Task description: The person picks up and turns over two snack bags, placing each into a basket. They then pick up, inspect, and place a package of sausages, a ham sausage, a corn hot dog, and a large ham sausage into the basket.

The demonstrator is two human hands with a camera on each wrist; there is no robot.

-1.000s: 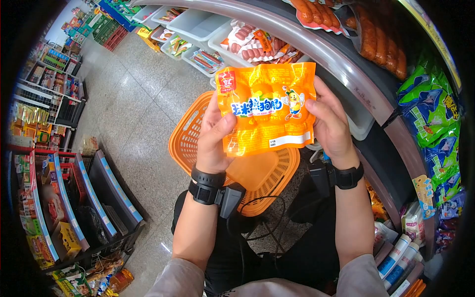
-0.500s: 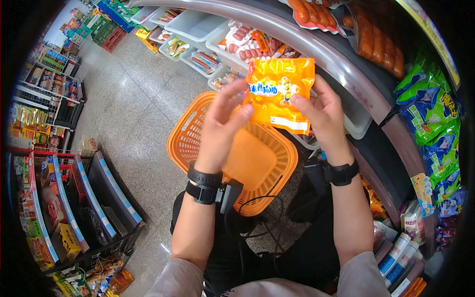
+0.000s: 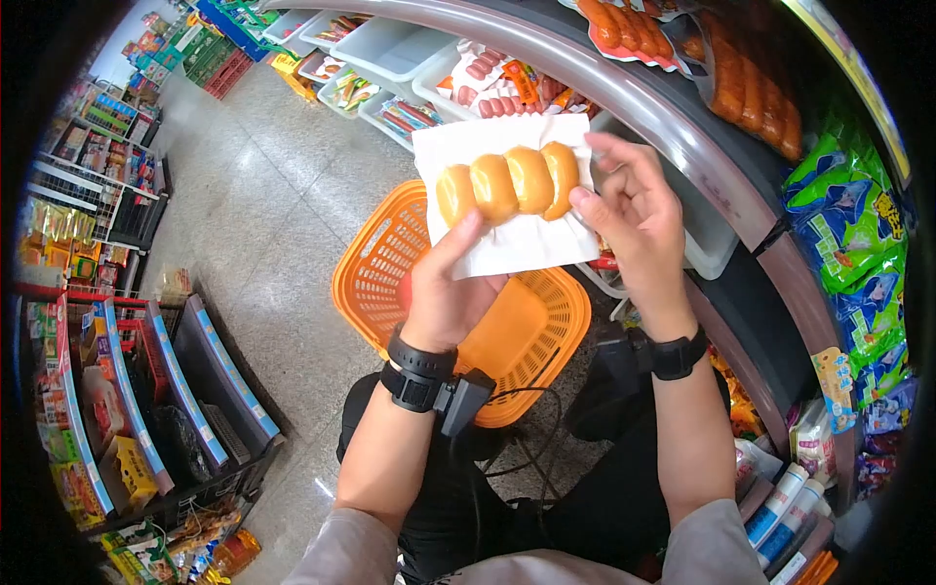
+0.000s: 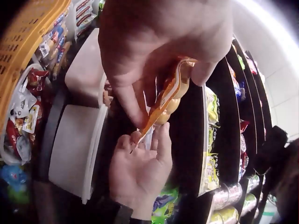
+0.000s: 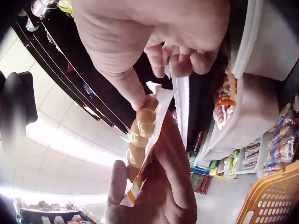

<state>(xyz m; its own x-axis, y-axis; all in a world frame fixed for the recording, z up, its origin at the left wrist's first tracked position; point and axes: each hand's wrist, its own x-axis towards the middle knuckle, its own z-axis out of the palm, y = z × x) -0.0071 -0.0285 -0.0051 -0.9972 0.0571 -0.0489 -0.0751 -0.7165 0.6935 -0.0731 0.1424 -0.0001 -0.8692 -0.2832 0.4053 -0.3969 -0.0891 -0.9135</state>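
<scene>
A flat packet of sausages (image 3: pixel 494 190) faces up in the head view, several plump orange-brown sausages bulging through clear film on a white backing. My left hand (image 3: pixel 450 297) grips its lower left, thumb on the front and fingers hidden behind. At the right edge, the thumb of my right hand (image 3: pixel 639 210) touches the packet while the other fingers stand off to the side, loosely bent. Seen edge-on in the left wrist view, the packet (image 4: pixel 168 103) shows its orange printed side and the sausages. In the right wrist view, the right thumb (image 5: pixel 131 93) rests against the end sausage.
Below my hands an orange plastic basket (image 3: pixel 526 341) stands on the speckled floor. White bins (image 3: pixel 390 49) with sausage packs line the shelf unit's curved edge (image 3: pixel 682 146). Green bags (image 3: pixel 848 214) hang at the right; a tiered rack (image 3: pixel 161 390) stands at the left.
The packet has turned over from its orange printed face to its white-backed side. My left hand let go of it, then took hold again; the right fingers have come off it, leaving the thumb touching.
</scene>
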